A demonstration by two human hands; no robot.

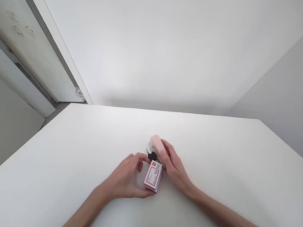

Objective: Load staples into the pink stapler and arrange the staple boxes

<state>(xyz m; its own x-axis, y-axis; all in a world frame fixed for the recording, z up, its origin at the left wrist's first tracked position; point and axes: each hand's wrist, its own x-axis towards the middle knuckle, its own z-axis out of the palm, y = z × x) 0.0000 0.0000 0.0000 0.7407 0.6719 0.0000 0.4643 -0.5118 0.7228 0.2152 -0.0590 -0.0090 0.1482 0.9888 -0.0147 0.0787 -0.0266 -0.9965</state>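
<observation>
A pink stapler (157,145) lies opened near the middle of the white table (217,152), its metal staple channel and a black part (152,155) showing. My right hand (174,167) grips the stapler's pink top from the right side. A small white and red box of staples (153,176) sits just in front of the stapler. My left hand (128,177) curls around the box's left side, thumb and forefinger pinched at the black part of the stapler.
The table meets a white wall at the back. A grey wall runs along the right. At the left stands a door (27,41) with its frame, and floor shows past the table's left edge.
</observation>
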